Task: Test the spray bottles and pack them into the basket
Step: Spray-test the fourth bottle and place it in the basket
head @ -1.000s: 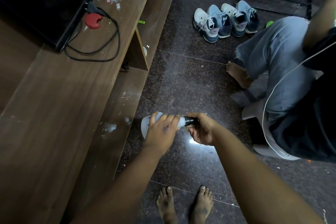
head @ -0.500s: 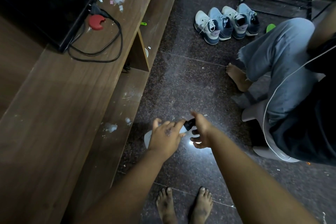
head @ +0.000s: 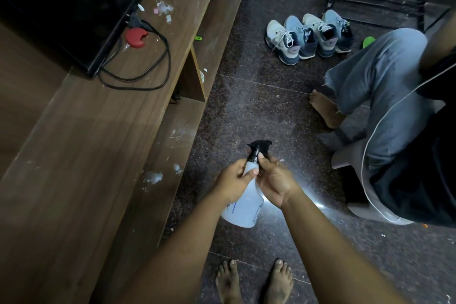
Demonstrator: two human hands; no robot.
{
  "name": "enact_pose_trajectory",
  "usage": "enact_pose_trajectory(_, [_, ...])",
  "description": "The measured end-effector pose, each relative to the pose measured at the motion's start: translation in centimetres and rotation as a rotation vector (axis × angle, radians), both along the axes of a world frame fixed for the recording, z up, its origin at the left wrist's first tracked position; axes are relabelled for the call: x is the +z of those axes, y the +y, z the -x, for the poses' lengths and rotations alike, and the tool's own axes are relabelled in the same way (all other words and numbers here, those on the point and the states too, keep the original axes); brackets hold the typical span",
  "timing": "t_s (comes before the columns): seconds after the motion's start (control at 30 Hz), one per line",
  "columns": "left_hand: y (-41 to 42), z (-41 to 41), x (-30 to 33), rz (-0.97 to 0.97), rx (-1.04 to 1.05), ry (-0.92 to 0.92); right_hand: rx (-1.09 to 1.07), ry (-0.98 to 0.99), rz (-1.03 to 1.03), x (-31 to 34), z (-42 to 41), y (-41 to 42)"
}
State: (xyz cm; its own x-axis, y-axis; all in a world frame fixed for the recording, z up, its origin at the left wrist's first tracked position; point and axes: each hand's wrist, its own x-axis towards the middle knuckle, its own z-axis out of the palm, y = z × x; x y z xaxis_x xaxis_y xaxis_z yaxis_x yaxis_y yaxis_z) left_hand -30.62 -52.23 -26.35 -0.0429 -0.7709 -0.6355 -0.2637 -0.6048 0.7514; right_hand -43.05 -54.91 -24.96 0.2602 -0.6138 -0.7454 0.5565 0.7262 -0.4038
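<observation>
A translucent white spray bottle (head: 244, 207) with a black trigger head (head: 259, 147) is held upright over the dark floor, its nozzle pointing away to the right. My left hand (head: 230, 184) wraps the bottle's shoulder from the left. My right hand (head: 275, 180) grips the neck just under the black head, fingers pinched around the collar. No basket is in view.
A long wooden TV cabinet (head: 98, 155) with a lower shelf runs along the left, carrying a black cable (head: 148, 81) and a red cap (head: 135, 37). Two pairs of sneakers (head: 308, 34) stand ahead. A seated person's leg (head: 382, 96) and chair (head: 365, 205) are at right.
The bottle lay sideways between my hands a second ago; it has swung upright, with the trigger head now on top. Both hands shifted their grip, towards the neck.
</observation>
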Motion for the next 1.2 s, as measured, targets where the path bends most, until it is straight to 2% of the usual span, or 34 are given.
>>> enact_pose_trajectory(0.03, [-0.1,0.1,0.2,0.009,-0.020,-0.034,-0.016,0.050,0.008,0.1,-0.3,-0.2])
enact_pose_trajectory(0.1, [-0.2,0.5,0.5,0.072,-0.128,-0.298,-0.052,0.215,0.038,0.1,-1.4,-0.9])
enact_pose_trajectory(0.17, [-0.3,1.3,1.4,0.150,-0.133,-0.626,-0.044,0.479,0.100,0.8,-2.9,-1.0])
enact_pose_trajectory(0.23, [-0.4,2.2,2.0,0.262,-0.055,-0.794,0.019,0.804,0.145,1.3,-4.3,-1.1])
enact_pose_trajectory(0.3, [-0.4,2.7,2.0,0.380,-0.007,-0.804,0.049,1.018,0.173,1.8,-5.1,-1.3])
enact_pose_trajectory(0.33, [-0.6,2.3,1.8,0.323,0.054,-0.701,0.056,1.057,0.184,2.0,-5.2,-1.3])
enact_pose_trajectory(0.4, [-0.8,1.9,2.4,0.129,0.188,-0.474,0.172,1.066,0.196,2.2,-4.9,-1.7])
enact_pose_trajectory(0.43, [-0.7,1.7,2.5,0.097,0.149,-0.457,0.258,1.037,0.207,1.9,-4.4,-1.8])
enact_pose_trajectory(0.47, [-0.6,1.5,2.5,0.127,0.000,-0.566,0.341,0.994,0.214,1.8,-3.9,-1.8])
enact_pose_trajectory(0.53, [-0.2,0.8,1.6,0.136,-0.142,-0.699,0.482,0.919,0.160,1.6,-2.1,-1.8])
enact_pose_trajectory(0.6, [-0.2,-0.1,0.7,0.063,-0.094,-0.697,0.440,0.856,0.118,2.2,-0.1,-1.8])
enact_pose_trajectory(0.63, [-0.4,-0.6,0.5,0.028,-0.023,-0.580,0.338,0.808,0.115,2.3,0.9,-1.8])
enact_pose_trajectory(0.7, [-0.5,-1.1,0.4,-0.013,0.160,-0.131,0.163,0.664,0.079,2.0,2.3,-1.7])
enact_pose_trajectory(0.77, [-0.4,-1.2,1.2,-0.085,0.243,0.240,0.181,0.397,0.056,1.7,2.4,-1.5])
enact_pose_trajectory(0.83, [-0.2,-1.1,1.6,-0.147,0.221,0.446,0.283,0.140,0.047,1.0,1.7,-1.0])
enact_pose_trajectory(0.87, [-0.1,-0.9,1.7,-0.164,0.210,0.492,0.305,0.047,0.038,0.6,1.2,-0.7])
enact_pose_trajectory(0.9, [0.0,-0.8,1.6,-0.176,0.215,0.493,0.331,0.020,0.025,0.3,0.8,-0.7])
enact_pose_trajectory(0.97, [0.1,-0.8,0.9,-0.169,0.243,0.381,0.393,0.079,0.043,-0.2,0.4,-1.2])
enact_pose_trajectory(1.03, [0.1,-0.9,0.3,-0.115,0.225,0.198,0.469,0.196,0.088,-0.3,0.1,-1.8])
enact_pose_trajectory(1.17, [0.1,-0.8,0.5,0.177,-0.046,-0.339,0.431,0.477,0.044,-1.2,-1.6,-2.0])
enact_pose_trajectory(1.2, [0.1,-0.6,0.5,0.220,-0.073,-0.419,0.424,0.569,0.052,-1.3,-2.1,-1.8])
